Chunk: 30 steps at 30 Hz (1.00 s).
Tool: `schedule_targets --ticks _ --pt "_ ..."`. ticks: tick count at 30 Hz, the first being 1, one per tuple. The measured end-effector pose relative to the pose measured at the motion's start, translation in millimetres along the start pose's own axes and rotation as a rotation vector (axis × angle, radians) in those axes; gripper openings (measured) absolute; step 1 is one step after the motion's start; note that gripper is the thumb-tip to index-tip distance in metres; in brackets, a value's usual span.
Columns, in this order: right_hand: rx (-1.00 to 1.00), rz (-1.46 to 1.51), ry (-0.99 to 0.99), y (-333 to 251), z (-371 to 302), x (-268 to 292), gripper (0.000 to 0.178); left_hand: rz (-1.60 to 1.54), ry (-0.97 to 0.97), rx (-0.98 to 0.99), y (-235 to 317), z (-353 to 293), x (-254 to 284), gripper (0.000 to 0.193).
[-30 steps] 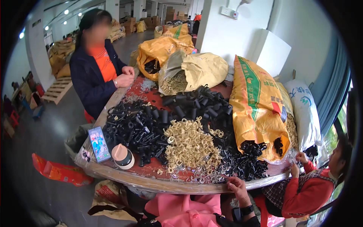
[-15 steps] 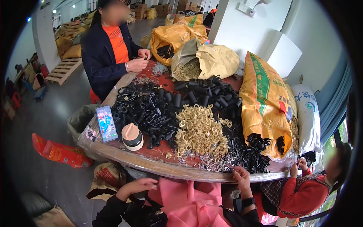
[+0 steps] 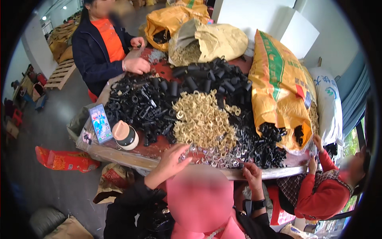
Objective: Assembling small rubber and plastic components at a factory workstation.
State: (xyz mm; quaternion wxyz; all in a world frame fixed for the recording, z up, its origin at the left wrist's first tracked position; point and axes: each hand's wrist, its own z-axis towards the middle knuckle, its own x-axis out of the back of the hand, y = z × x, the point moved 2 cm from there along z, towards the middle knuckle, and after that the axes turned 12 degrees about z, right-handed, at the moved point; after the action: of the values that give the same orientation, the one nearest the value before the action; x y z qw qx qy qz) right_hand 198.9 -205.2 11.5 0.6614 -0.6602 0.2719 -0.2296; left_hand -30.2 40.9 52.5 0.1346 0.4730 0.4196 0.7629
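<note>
My left hand is over the table's near edge with its fingers apart and nothing visible in them. Its fingertips are next to a heap of cream-coloured plastic rings and some small shiny clips. At the near edge, to the right of the clips, my right hand has thumb and fingers pinched together. A small dark bit shows by its fingertips, too small to name. Small black plastic parts lie just beyond that hand.
Black fittings and black tubes cover the table's middle. A phone and a lidded cup stand at the left. Sacks line the right and back. One person works far left, another at right.
My left hand has risen from my lap up to the table edge by the clips. My right hand stays pinched at the edge. The far-left person's hands have moved apart.
</note>
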Motion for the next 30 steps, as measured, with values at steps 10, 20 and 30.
schedule_targets --ticks 10,20,30 --pt "-0.003 -0.045 0.004 -4 7 -1 0.017 0.374 0.219 -0.214 -12 25 -26 0.033" --pt "-0.043 -0.311 -0.286 -59 96 -35 0.019 0.438 0.21 -0.276 -13 22 -30 0.03" --pt "0.317 -0.73 -0.142 -27 261 -91 0.035 0.404 0.19 -0.279 -14 24 -29 0.026"
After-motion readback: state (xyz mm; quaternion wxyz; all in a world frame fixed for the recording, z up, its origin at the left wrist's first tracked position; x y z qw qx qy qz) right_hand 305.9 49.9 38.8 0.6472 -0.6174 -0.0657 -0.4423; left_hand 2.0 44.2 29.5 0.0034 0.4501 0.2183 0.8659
